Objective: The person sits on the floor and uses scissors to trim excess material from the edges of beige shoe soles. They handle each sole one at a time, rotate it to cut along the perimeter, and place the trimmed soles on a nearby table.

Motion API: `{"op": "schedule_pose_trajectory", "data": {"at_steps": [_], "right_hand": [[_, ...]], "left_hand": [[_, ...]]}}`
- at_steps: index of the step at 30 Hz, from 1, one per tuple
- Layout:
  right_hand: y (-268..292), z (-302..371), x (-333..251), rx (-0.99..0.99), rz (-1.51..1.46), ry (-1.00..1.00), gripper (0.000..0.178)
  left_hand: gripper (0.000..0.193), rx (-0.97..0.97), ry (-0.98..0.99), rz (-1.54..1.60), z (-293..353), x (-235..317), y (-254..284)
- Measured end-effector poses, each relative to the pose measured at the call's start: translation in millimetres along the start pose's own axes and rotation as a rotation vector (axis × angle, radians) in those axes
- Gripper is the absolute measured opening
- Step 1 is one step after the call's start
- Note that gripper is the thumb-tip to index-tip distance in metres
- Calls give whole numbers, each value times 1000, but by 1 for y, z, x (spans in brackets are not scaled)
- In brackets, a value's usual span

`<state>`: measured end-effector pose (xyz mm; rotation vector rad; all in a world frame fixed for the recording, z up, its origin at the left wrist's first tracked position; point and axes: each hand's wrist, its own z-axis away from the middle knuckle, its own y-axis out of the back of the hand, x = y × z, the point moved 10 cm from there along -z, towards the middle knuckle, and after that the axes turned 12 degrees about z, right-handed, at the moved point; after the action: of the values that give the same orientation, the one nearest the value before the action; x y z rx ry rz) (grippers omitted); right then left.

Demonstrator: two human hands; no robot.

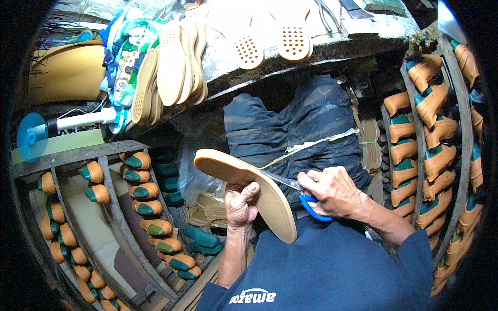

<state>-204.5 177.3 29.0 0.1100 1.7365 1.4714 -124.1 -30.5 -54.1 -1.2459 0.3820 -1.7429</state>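
Observation:
A tan shoe sole (276, 210) lies slantwise above my lap, its textured face up. My left hand (241, 203) grips it at the middle, thumb on the near edge. In my right hand (334, 193) is a pair of scissors (314, 208) with blue handles; my fingers are closed round them. Their metal blades reach to the far edge of the sole, but I cannot tell whether they are parted. A thin pale strip (321, 141) runs from near that edge across my dark trousers (290, 124).
Several pale soles (181, 67) stand at the worktable's left edge, with perforated ones (294, 42) farther right. Wooden racks at left and right hold orange shoe uppers (437, 132) on green forms. More soles (207, 212) and green forms (201, 238) lie low at left.

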Motion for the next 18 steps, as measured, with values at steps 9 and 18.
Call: {"op": "schedule_pose_trajectory", "data": {"at_steps": [9, 18], "right_hand": [[14, -14, -4, 58, -8, -40, 42], [5, -9, 2, 68, -52, -33, 32]], "left_hand": [[44, -47, 72, 30, -4, -14, -21], [46, -74, 100, 29, -4, -16, -24]]}}
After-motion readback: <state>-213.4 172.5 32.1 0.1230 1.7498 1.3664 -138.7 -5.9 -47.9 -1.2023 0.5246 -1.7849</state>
